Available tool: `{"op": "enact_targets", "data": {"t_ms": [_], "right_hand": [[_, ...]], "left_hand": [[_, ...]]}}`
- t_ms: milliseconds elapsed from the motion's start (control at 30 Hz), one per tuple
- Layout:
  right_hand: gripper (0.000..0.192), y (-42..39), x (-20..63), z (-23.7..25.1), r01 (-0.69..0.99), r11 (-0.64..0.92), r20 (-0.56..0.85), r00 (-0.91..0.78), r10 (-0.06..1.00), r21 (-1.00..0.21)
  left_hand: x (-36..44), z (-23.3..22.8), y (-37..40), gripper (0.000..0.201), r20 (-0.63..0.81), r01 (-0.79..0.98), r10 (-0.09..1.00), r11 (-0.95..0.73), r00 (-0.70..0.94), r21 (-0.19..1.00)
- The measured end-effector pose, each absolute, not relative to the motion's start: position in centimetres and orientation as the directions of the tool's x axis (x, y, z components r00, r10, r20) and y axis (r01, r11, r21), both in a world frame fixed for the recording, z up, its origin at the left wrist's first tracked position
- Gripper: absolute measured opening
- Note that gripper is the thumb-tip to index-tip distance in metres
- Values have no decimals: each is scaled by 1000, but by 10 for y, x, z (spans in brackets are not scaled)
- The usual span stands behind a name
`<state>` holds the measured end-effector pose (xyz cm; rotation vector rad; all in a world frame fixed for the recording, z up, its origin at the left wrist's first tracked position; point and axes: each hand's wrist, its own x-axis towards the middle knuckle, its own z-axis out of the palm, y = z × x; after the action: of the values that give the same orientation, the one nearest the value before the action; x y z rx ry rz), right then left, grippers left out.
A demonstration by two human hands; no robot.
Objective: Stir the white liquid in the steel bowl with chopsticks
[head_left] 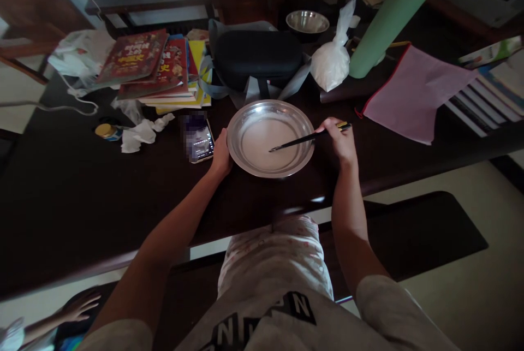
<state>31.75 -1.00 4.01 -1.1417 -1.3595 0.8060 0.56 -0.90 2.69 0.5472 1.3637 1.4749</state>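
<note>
A shallow round metal bowl [303, 162] stands on the dark table, with a pale, milky liquid [262, 141] covering its bottom. My left hand [221, 153] grips the bowl's left rim, fingers mostly hidden behind the edge. In my right hand [339, 138], at the bowl's right side, are dark chopsticks [301, 141]. They slant down to the left, and their tips reach into the liquid. A lit phone [203, 141] lies on the table just left of my left hand.
Behind the bowl sit a black case [257, 56], a tied bag of white powder [331, 64] and a tall green bottle [397, 18]. Stacked books [135, 61] and crumpled tissue [141, 134] lie left; a pink mesh bag [417, 91] lies right. Another person's hand [82, 306] shows lower left.
</note>
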Motion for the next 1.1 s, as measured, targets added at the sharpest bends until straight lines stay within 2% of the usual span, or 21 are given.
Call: {"op": "enact_targets", "data": {"t_ms": [100,300,467,633,800,967,1100], "right_hand": [[54,-10,316,41,193,309,315,3,949,-931],[56,-10,321,41,219,276,317,186,930,-936],[56,-11,316,42,201,293,307,39,951,-935],[54,-10,319,40,176,271,305,202,931,-946],[54,-11,316,41,180,282,297,58,953,-942],[55,-10,318,41,200,277,314,184,931,-940],[56,-11,317,42,183,268,286,83,955,-946]], "left_hand": [[5,25,-8,39,-295,-376,876,145,-380,915],[5,21,-7,35,-277,-352,880,136,-386,926],[4,19,-6,34,-293,-371,883,151,-367,916],[3,16,-5,32,-302,-381,879,154,-368,912],[3,16,-6,28,-284,-386,886,133,-366,913],[5,18,-7,32,-289,-388,886,138,-363,911],[7,22,-8,33,-295,-388,881,142,-370,911]]}}
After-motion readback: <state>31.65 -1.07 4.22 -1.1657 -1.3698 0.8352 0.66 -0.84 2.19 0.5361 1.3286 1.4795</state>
